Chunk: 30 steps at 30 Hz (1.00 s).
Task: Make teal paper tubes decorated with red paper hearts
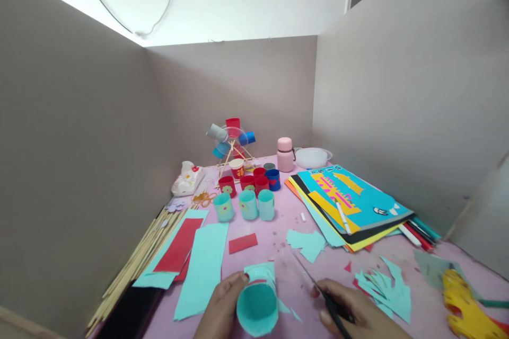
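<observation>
A: What's the left hand (223,304) doing?

B: Its fingers are clamped on the left side of a turquoise cup (257,309), at the bottom centre of the frame. The cup's mouth faces the camera.

A: And the right hand (365,311)?

B: Fingers closed around the dark handles of the scissors (331,303), just right of bottom centre. The blades point toward the upper left, apart from the cup.

A: What lies near them on the desk (282,223)?

B: Left of the cup, a long turquoise strip (203,269); above it, a small red strip (243,243). Beyond the scissor tips there's a turquoise scrap (307,244), and at the lower right a heap of cut pieces (387,287).

A: Any other cups?

B: Three turquoise ones (248,205) stand in a row around the middle of the frame, with red cups (227,186) and a blue cup (273,180) behind.

A: And on the right?

B: A stack of coloured sheets (358,198), with a white pen (342,217) lying on top.
</observation>
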Each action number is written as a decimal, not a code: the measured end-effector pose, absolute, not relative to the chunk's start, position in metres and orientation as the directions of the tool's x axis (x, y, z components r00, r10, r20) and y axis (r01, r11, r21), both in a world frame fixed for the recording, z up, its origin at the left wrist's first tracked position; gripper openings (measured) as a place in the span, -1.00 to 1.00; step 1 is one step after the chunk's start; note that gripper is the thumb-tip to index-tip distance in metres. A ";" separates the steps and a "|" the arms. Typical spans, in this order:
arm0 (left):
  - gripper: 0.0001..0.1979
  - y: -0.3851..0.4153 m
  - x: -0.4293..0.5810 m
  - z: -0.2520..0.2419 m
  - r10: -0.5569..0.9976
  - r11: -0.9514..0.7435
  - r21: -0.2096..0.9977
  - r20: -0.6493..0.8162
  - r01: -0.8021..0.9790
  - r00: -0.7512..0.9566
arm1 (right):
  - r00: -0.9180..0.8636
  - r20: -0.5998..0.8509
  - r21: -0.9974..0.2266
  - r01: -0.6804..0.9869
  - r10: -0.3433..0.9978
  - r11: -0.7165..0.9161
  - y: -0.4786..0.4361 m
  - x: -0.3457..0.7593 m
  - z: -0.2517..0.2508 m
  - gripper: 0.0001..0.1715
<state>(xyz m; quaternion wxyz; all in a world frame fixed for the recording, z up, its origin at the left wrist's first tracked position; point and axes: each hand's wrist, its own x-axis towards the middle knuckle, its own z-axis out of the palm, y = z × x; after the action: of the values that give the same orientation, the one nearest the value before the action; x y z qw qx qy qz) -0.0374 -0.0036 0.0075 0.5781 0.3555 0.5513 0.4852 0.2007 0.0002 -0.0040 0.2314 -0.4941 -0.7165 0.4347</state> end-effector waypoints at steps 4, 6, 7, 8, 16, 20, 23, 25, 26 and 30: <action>-0.74 0.006 -0.038 0.008 0.976 0.188 0.979 -0.195 -0.075 -0.094 | -0.280 0.082 -0.681 0.685 0.956 0.259 0.003 0.198 -0.021 -0.53; -0.74 0.015 -0.042 0.007 0.981 0.166 0.986 -0.166 -0.009 -0.095 | -0.227 0.249 -0.562 0.758 0.942 0.331 0.004 0.197 -0.029 -0.52; -0.70 0.019 -0.045 0.006 0.983 0.153 0.988 -0.149 0.025 -0.103 | -0.221 0.326 -0.498 0.787 0.919 0.365 0.004 0.197 -0.033 -0.52; -0.63 0.021 -0.047 0.007 0.985 0.137 0.989 -0.130 0.056 -0.117 | -0.224 0.389 -0.437 0.809 0.894 0.393 0.005 0.198 -0.035 -0.51; -0.67 -0.004 -0.018 0.052 0.845 -0.300 0.660 0.519 0.688 -0.130 | -0.246 0.720 -0.158 0.853 0.649 0.498 0.005 0.201 -0.029 -0.36; -0.67 -0.010 0.015 0.074 0.827 -0.444 0.580 0.559 0.683 0.062 | -0.139 0.807 -0.206 0.845 0.574 0.493 0.000 0.196 -0.020 -0.39; -0.76 -0.006 0.029 0.082 0.892 -0.394 0.636 0.440 0.663 0.107 | -0.105 0.838 -0.219 0.834 0.535 0.507 -0.002 0.196 -0.016 -0.42; -0.83 -0.004 0.033 0.086 0.925 -0.351 0.671 0.358 0.653 0.129 | -0.090 0.850 -0.232 0.820 0.519 0.523 -0.002 0.197 -0.014 -0.45; -0.82 -0.004 0.034 0.088 0.932 -0.335 0.691 0.342 0.641 0.118 | -0.082 0.851 -0.242 0.814 0.518 0.528 -0.001 0.199 -0.014 -0.47; -0.81 -0.004 0.034 0.100 0.937 -0.265 0.774 0.348 0.575 -0.036 | -0.044 0.846 -0.291 0.797 0.531 0.530 0.003 0.206 -0.014 -0.53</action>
<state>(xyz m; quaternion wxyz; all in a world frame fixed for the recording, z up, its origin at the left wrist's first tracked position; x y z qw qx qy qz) 0.0338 -0.0045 0.0998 0.2061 0.6631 0.5700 0.4392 0.2059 0.0031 -0.0139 0.5097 -0.4669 -0.7108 -0.1304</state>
